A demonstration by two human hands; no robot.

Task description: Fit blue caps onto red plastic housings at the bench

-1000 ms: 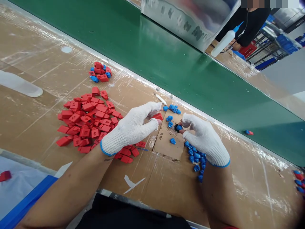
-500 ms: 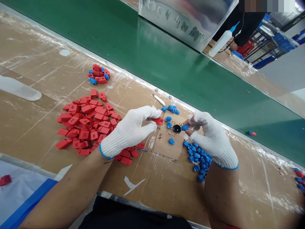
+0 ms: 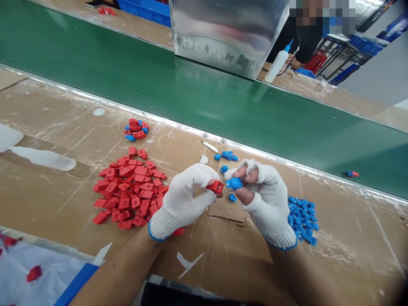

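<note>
My left hand (image 3: 189,197), in a white knitted glove, pinches a red plastic piece (image 3: 215,186) whose hollow end faces right. Opposite it, my gloved right hand (image 3: 266,199) grips a small blue plastic piece (image 3: 233,183) between bare fingertips and thumb. A narrow gap separates the two pieces. Behind my left wrist spreads a heap of red pieces (image 3: 134,187). A pile of blue pieces (image 3: 302,219) lies right of my right hand and is partly covered by it. Several loose blue pieces (image 3: 227,155) rest on the table beyond my hands. The black round item is hidden now.
A green conveyor belt (image 3: 127,85) crosses behind the table, with a red-and-blue piece (image 3: 352,174) on it. A metal box (image 3: 223,38) stands over it. Joined pieces (image 3: 137,129) lie at the back left. Across the belt, a person (image 3: 288,46) sits near a white bottle (image 3: 277,66).
My right hand has lifted the blue piece away from the black round item and brought it left, close to the red one. The red piece has turned, and the head view has shifted.
</note>
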